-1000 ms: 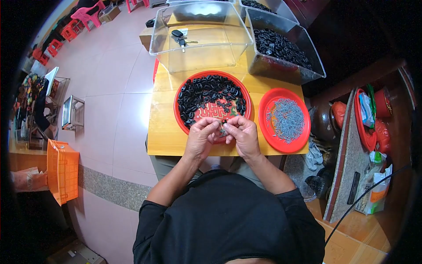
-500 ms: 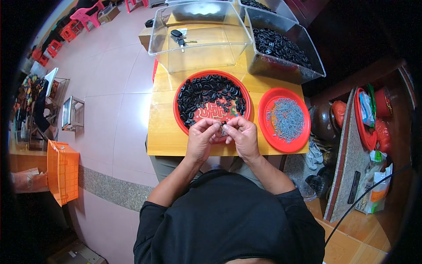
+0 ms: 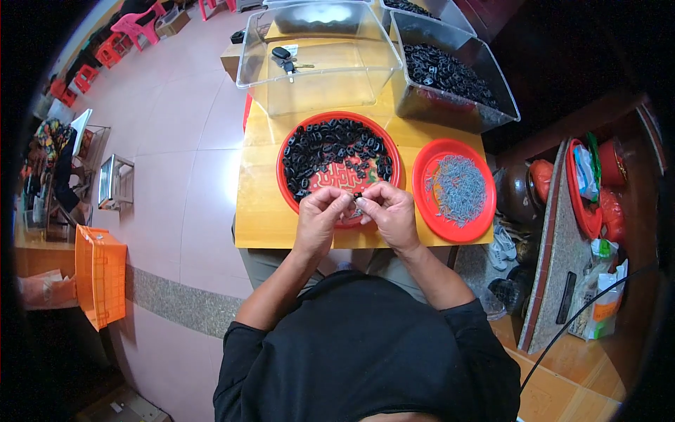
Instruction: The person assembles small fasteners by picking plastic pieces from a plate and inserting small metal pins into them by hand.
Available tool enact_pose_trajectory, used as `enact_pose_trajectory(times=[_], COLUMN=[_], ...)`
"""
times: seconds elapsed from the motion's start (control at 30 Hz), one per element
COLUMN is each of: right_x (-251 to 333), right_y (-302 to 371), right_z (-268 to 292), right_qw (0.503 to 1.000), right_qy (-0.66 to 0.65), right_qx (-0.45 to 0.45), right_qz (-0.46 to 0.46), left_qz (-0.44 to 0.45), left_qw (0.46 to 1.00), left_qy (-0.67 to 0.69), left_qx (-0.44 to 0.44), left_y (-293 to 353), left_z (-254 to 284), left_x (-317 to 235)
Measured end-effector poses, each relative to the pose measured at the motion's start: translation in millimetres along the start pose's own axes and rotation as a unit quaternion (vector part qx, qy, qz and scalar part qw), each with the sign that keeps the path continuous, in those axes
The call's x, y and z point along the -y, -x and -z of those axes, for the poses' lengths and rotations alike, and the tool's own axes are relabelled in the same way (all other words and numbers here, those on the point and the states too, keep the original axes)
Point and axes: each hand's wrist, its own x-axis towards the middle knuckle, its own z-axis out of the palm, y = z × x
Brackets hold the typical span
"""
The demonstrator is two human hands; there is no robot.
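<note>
Over the near rim of a round red tray (image 3: 280,176), my left hand (image 3: 322,219) and my right hand (image 3: 391,218) meet with thumbs and forefingers pinched. A small black plastic part (image 3: 358,197) shows between the fingertips, against my right hand's thumb and forefinger. Whatever my left fingertips pinch is too small to make out. In the tray lies a heap of black oval plastic parts (image 3: 330,141), thickest along its far and left sides. A red plate (image 3: 450,235) to the right carries a pile of small silvery screws (image 3: 460,191).
Beyond the tray on the yellow wooden table (image 3: 264,228) stands a clear plastic bin (image 3: 330,98) with keys (image 3: 287,63) seen through it. Another clear bin (image 3: 450,116) at the right is loaded with black parts. An orange crate (image 3: 102,278) and a small metal stool (image 3: 116,183) are at left.
Both hands stay together over the tray's near rim, with only slight finger shifts around the black part. The heaps look the same.
</note>
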Motion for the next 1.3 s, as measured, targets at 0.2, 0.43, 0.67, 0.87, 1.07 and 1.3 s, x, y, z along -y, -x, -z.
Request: enact_pose_trajectory(times=[0.2, 0.43, 0.67, 0.87, 1.07, 1.3], right_x=[-4.7, -6.7, 0.3, -0.8, -2.2, -13.1], right_y=[0.4, -1.3, 4.2, 6.6, 6.4, 2.9], right_z=[9.7, 11.3, 8.9, 2.7, 1.6, 22.3], right_qw=[0.998, 0.969, 1.000, 0.999, 0.997, 0.996], right_qy=[0.024, 0.144, 0.003, -0.004, 0.041, -0.048], right_qx=[0.027, 0.044, 0.000, 0.052, 0.055, 0.003], right_qz=[0.050, 0.196, -0.016, -0.014, -0.036, -0.078], left_qz=[0.057, 0.059, 0.034, 0.020, 0.035, -0.080], left_qw=[0.998, 0.996, 0.998, 0.997, 0.996, 0.958], left_qy=[0.003, -0.028, -0.042, -0.063, -0.076, -0.269], left_qx=[-0.008, 0.053, 0.043, 0.038, 0.045, -0.065], left_y=[-2.5, 0.4, 3.4, 4.4, 10.5, 12.2], left_z=[8.6, 6.7, 6.3, 8.4, 10.5, 39.7], left_x=[-5.1, -7.4, -7.3, -2.8, 2.0, -18.8])
